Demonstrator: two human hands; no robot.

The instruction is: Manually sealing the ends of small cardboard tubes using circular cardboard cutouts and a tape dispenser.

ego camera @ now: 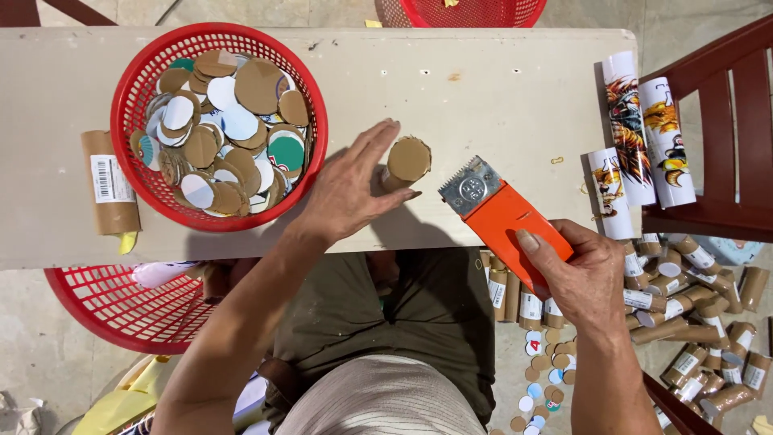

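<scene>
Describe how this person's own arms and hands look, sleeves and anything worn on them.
Both forearms are bare, with no sleeves in view. The left hand and right hand wear no gloves; no rings, watch or bracelets show. Fingernails are short and unpainted.

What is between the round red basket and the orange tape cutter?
In the head view, the left hand and a small cardboard tube lie between red basket and orange cutter.

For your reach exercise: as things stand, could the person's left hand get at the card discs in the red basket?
Probably yes. The left hand rests on the table just right of the red basket, which is open-topped, and nothing lies between them. The card discs are heaped near its rim.
</scene>
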